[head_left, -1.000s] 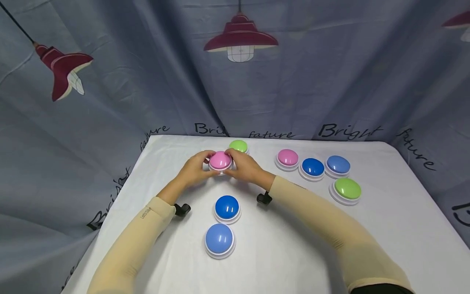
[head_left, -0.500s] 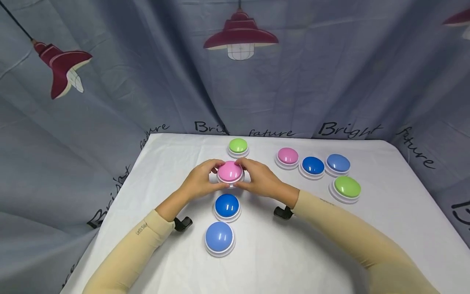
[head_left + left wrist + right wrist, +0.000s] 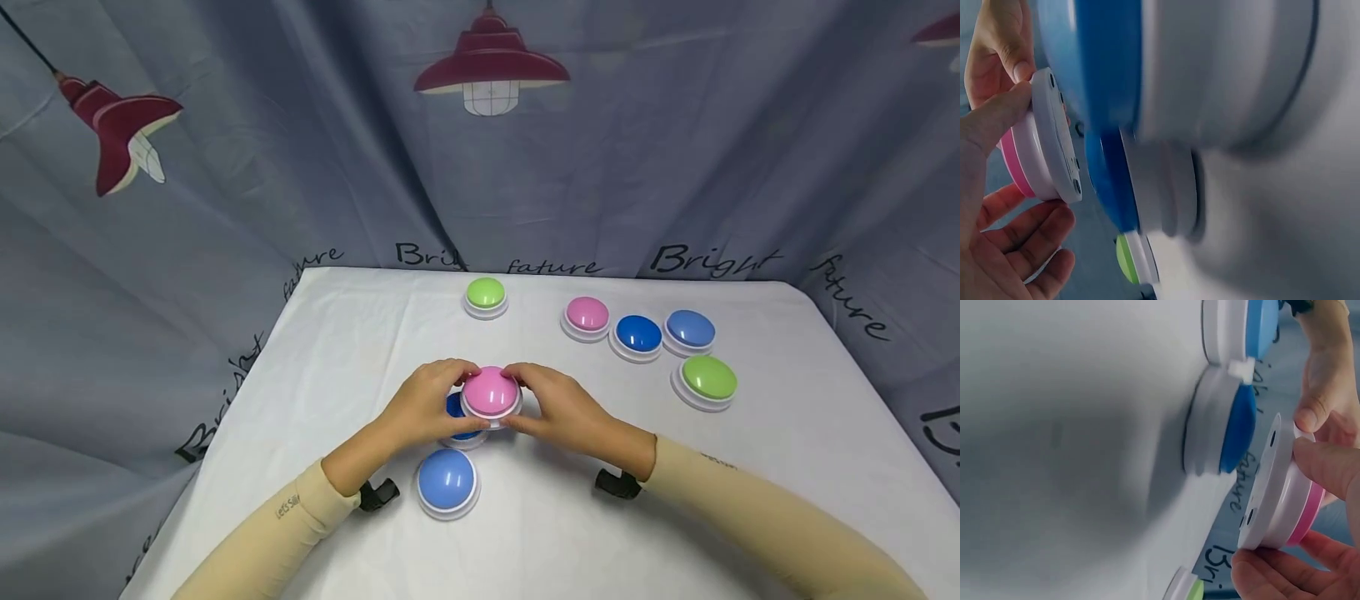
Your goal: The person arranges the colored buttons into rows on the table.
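A pink push button (image 3: 491, 391) on a white round base is held between both hands, lifted off the table; the wrist views show its white underside with dark feet. My left hand (image 3: 427, 405) pinches its left side with thumb and fingers. On the opposite side my right hand (image 3: 564, 412) grips it the same way. Partly hidden behind it and the left fingers lies a dark blue button (image 3: 455, 406). Nearer the front edge a light blue button (image 3: 447, 481) sits dome up. In the left wrist view the light blue button (image 3: 1091, 62) looms close to the camera.
A green button (image 3: 486, 293) stands at the back of the white table (image 3: 360, 333). Toward the right are another pink button (image 3: 587, 315), a dark blue one (image 3: 638, 334), a light blue one (image 3: 690, 329) and a green one (image 3: 708, 379). A grey curtain (image 3: 300, 150) hangs behind.
Both hands have brought the pink button from beside the back green button toward the front and slightly right. It now partly covers the dark blue button. The other buttons stay in place.
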A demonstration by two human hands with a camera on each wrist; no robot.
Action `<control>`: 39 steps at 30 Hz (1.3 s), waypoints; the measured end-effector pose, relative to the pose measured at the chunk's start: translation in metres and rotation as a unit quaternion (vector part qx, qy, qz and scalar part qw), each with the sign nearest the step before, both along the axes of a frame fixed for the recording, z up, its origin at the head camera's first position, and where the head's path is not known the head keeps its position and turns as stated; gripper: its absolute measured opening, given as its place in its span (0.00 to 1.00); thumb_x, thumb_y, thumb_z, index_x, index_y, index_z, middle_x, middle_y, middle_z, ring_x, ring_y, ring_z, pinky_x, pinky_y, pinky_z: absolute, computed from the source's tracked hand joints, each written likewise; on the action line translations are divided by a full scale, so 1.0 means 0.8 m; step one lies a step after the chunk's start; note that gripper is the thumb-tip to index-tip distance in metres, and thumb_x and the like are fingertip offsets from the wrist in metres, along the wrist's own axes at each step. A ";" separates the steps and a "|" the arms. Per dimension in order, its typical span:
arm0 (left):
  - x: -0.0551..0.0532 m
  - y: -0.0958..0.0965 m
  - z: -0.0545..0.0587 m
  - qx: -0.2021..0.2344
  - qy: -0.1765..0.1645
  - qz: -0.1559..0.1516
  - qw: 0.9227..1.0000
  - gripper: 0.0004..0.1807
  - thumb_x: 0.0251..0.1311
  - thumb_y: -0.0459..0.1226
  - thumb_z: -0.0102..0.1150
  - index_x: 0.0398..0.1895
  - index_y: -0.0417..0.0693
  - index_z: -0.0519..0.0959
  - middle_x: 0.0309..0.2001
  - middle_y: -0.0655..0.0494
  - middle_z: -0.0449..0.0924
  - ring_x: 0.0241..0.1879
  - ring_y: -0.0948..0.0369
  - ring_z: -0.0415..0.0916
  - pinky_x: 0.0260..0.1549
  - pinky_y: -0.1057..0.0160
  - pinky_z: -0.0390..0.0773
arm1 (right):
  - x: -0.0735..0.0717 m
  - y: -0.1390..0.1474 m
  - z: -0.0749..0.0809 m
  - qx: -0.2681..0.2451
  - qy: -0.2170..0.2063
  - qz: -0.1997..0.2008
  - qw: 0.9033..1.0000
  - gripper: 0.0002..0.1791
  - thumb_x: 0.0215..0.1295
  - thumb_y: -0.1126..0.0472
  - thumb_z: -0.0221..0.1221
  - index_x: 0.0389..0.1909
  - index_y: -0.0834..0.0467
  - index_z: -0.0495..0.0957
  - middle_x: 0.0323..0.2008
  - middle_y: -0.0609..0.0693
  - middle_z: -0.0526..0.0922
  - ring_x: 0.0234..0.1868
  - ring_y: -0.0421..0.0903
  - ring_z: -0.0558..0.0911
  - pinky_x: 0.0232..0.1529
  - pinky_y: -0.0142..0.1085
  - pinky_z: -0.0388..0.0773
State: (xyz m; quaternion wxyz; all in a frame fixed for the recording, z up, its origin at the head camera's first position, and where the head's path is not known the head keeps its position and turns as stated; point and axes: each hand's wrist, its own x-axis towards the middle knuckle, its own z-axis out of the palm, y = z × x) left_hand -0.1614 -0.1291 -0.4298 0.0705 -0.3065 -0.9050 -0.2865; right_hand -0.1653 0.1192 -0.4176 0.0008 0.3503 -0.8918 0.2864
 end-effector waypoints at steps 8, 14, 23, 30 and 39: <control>0.029 0.010 -0.006 -0.020 0.016 -0.007 1.000 0.38 0.43 0.58 0.76 0.55 0.49 0.77 0.49 0.60 0.80 0.49 0.65 0.76 0.51 0.60 0.75 | 0.031 0.011 -0.011 -0.004 0.017 0.006 1.000 0.39 0.49 0.48 0.76 0.60 0.58 0.74 0.55 0.48 0.80 0.56 0.46 0.79 0.55 0.41 0.77; 0.047 0.018 -0.010 -0.019 0.022 -0.017 0.999 0.38 0.41 0.58 0.78 0.53 0.50 0.77 0.48 0.63 0.80 0.49 0.65 0.76 0.51 0.60 0.75 | 0.049 0.021 -0.019 -0.008 0.033 0.012 0.999 0.38 0.48 0.47 0.76 0.59 0.57 0.74 0.53 0.47 0.81 0.55 0.44 0.80 0.54 0.40 0.78; 0.065 0.028 -0.011 -0.004 0.053 -0.037 0.998 0.38 0.40 0.58 0.78 0.52 0.49 0.77 0.47 0.63 0.80 0.51 0.64 0.75 0.53 0.62 0.74 | 0.070 0.035 -0.022 -0.028 0.056 0.016 0.998 0.38 0.48 0.46 0.77 0.58 0.58 0.75 0.52 0.46 0.81 0.54 0.43 0.79 0.52 0.39 0.79; 0.078 0.033 -0.023 -0.004 0.056 -0.038 0.998 0.38 0.41 0.59 0.77 0.52 0.49 0.77 0.47 0.63 0.80 0.50 0.65 0.75 0.53 0.61 0.73 | 0.084 0.041 -0.035 -0.038 0.045 0.010 0.998 0.38 0.47 0.46 0.77 0.57 0.57 0.75 0.52 0.44 0.80 0.54 0.42 0.79 0.53 0.40 0.79; 0.088 0.038 -0.028 -0.041 0.054 -0.041 0.997 0.39 0.39 0.61 0.77 0.51 0.50 0.76 0.47 0.62 0.80 0.52 0.62 0.75 0.55 0.60 0.72 | 0.096 0.042 -0.046 -0.041 0.039 0.010 0.998 0.37 0.47 0.44 0.76 0.57 0.56 0.75 0.51 0.43 0.80 0.53 0.41 0.79 0.53 0.40 0.79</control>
